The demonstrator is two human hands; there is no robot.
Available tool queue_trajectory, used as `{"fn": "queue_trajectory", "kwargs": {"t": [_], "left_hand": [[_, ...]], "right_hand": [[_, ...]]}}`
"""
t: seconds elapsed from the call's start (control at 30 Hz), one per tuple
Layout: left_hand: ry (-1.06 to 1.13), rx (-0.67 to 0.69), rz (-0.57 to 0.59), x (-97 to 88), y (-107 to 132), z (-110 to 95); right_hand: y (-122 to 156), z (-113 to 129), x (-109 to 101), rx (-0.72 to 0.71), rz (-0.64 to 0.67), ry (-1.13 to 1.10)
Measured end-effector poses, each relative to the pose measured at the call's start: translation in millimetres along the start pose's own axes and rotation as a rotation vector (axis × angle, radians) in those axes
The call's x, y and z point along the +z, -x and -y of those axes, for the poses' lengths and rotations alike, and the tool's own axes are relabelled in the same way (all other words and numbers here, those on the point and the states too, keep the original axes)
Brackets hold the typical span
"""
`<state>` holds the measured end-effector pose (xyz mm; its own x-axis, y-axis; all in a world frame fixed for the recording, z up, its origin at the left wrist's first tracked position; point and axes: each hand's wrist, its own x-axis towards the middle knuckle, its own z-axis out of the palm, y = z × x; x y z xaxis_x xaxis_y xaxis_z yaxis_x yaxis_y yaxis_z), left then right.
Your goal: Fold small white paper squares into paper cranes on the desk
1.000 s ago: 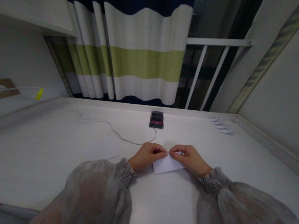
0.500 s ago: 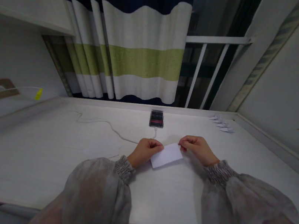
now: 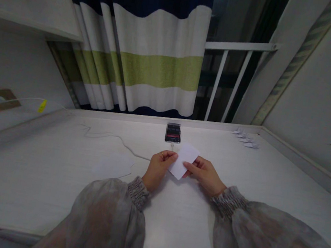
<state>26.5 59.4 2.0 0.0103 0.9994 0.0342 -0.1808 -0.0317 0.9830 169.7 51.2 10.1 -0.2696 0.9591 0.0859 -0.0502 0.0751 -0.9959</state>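
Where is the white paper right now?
The white paper is mid-frame in the head view, held between the left hand and right hand, just nearer than the phone on the desk.

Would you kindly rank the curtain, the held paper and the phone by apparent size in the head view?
Largest first: curtain, paper, phone.
The phone lies farther from the camera, so paper over phone is unsure.

Home: striped curtain [image 3: 158, 65], white desk [image 3: 37, 171]

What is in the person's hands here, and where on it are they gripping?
A small white paper, pinched by both: the left hand holds its left edge, the right hand its lower right edge.
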Motion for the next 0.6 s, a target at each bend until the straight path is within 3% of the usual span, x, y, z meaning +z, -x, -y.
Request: {"fn": "queue_trajectory", "kwargs": {"t": [0.17, 0.6], "left_hand": [[0.069, -0.090, 0.098, 0.4, 3, -2], [0.085, -0.183, 0.241, -1.9, 4, -5]], "right_hand": [[1, 3, -5, -0.027, -0.070, 0.029], [5, -4, -15, -0.171, 0.083, 0.257]]}}
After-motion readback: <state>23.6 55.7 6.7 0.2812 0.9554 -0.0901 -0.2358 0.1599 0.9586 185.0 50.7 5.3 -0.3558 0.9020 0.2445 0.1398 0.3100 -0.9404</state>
